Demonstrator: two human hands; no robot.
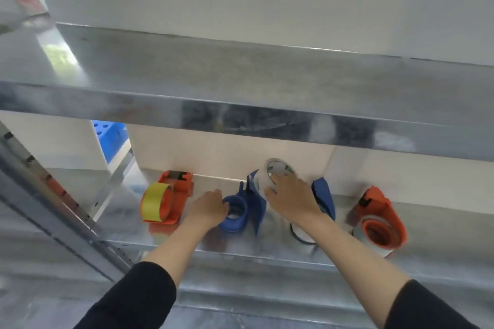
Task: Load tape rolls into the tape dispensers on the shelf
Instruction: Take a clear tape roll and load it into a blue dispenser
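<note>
Head view, blurred throughout. An upper shelf (240, 83) cuts off the far part of the lower shelf (240, 254). Four dispensers stand there: a left orange dispenser (179, 203) loaded with yellow tape, a blue dispenser (236, 212) with a bare hub, a second blue dispenser (323, 195) half hidden behind the forearm, and a right orange dispenser (382, 219). The left hand (211, 207) has its fingers curled on the blue dispenser's hub. The right hand (290, 199) fingers grasp a white tape roll (278, 171), raised just beyond that dispenser.
</note>
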